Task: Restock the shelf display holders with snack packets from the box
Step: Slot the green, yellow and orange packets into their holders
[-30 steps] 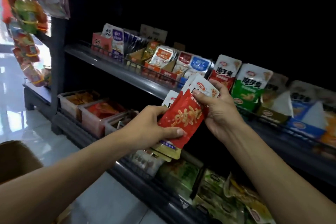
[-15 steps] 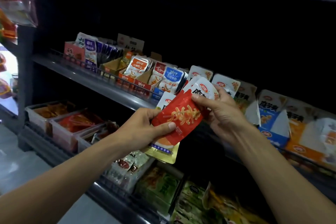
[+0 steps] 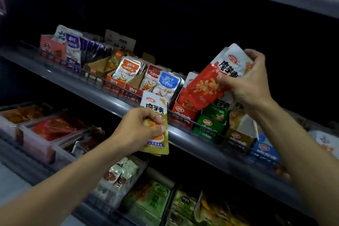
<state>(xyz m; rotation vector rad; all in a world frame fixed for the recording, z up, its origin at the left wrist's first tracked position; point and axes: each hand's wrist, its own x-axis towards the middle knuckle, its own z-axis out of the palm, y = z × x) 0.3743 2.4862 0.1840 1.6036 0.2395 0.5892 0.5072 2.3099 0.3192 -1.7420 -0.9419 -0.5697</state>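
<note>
My right hand (image 3: 249,82) grips a red snack packet (image 3: 207,86) with a white top, tilted, its lower end over the red display holder (image 3: 183,113) on the middle shelf. My left hand (image 3: 135,130) holds a small stack of gold-and-white snack packets (image 3: 156,113) upright in front of the shelf edge, left of the red holder. A green holder (image 3: 211,126) with green packets stands right of the red one. The box is out of view.
The middle shelf (image 3: 102,93) has a wire front rail and several cardboard holders with orange, red, blue and purple packets. Clear bins (image 3: 45,134) of red snacks sit on the lower shelf at left. More packets fill the bottom shelf. An upper shelf runs overhead at top right.
My right hand has pulled the red packet off the stack and moved it up and right over the red holder. My left hand stays low with the gold packets. The view shifted right.
</note>
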